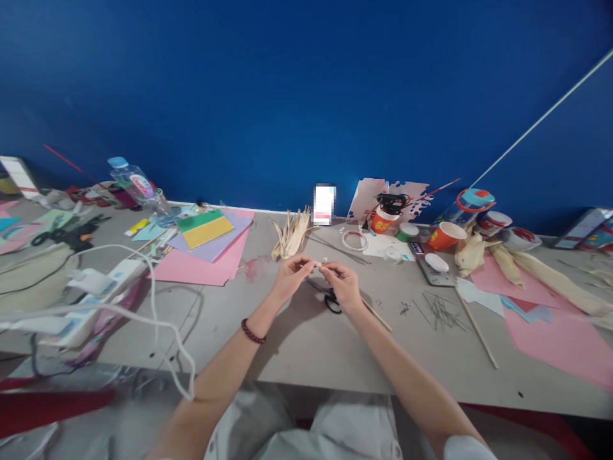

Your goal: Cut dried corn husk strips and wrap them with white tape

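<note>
My left hand (290,277) and my right hand (343,282) meet over the middle of the table, thumbs and fingertips pinched close together. Between them shows a small whitish piece (318,264), too tiny to name. Below my right hand lie scissors (332,303) with black handles, partly covered by the hand. A thin wooden stick (377,315) runs out from beside my right wrist. Just beyond my left hand stands a bundle of dried corn husks (291,234).
Pink paper (196,267), a power strip (103,297) and white cables lie left. Behind my hands are a phone (324,203) and a tape roll (354,240). Rightward are orange paper cups (446,236), cut wires (441,312) and another stick (476,327).
</note>
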A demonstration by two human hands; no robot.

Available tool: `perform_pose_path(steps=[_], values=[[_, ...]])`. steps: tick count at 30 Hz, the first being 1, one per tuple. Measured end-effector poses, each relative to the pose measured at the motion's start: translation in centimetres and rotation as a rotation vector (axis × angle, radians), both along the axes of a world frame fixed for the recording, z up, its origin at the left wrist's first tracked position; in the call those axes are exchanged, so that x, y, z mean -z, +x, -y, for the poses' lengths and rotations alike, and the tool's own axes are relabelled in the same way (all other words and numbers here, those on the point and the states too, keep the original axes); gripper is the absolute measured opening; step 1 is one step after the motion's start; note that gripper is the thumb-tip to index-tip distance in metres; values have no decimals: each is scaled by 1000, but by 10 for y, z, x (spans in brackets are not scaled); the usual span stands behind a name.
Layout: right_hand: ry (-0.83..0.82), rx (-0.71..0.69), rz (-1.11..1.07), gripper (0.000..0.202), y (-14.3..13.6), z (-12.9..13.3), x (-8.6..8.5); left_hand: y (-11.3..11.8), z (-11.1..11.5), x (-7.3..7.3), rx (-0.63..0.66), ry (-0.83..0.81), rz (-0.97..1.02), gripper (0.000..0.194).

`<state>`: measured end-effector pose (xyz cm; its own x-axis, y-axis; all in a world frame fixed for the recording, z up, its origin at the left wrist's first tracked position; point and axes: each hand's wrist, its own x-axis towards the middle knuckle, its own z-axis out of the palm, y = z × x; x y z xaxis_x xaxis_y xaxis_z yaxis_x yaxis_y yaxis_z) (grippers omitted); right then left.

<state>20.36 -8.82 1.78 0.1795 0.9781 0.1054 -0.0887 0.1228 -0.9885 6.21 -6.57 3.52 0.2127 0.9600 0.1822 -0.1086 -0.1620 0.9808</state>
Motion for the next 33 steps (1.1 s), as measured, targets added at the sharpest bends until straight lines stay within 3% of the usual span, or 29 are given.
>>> perform_pose_path(steps=[16, 33], values=[[-67, -63, -121, 29, -3, 0, -1, -1, 0, -1, -37, 44, -13, 25], [-43, -109, -137, 27, -1, 0, 3, -1, 2, -3, 43, -2, 4, 23]])
